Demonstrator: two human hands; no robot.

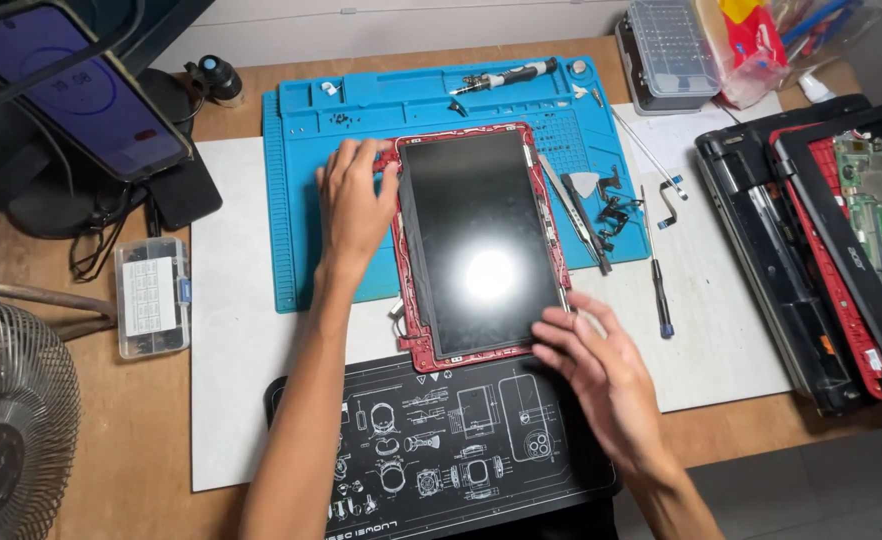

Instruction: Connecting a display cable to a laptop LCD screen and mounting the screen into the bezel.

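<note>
Seating the glossy black display panel (481, 245) in its red plastic lid frame (546, 235).
Left hand (353, 205) fingers flat, pressing frame's top-left edge; right hand (601, 365) fingertips pinching panel's lower-right corner. Judged next: careful alignment.

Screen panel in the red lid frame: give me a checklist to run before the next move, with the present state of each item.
1. Left hand on the upper left edge of the red lid frame: ok.
2. Right hand fingertips at the lower right corner of the screen panel: ok.
3. Panel lying flat within the frame: ok, as far as the view shows.
4. Glass free of cracks: cannot tell, a lamp glare covers part of it.
5. Tweezers and screwdriver off the panel, to its right: ok.
6. Cable under the panel detached: cannot tell, hidden.
</note>
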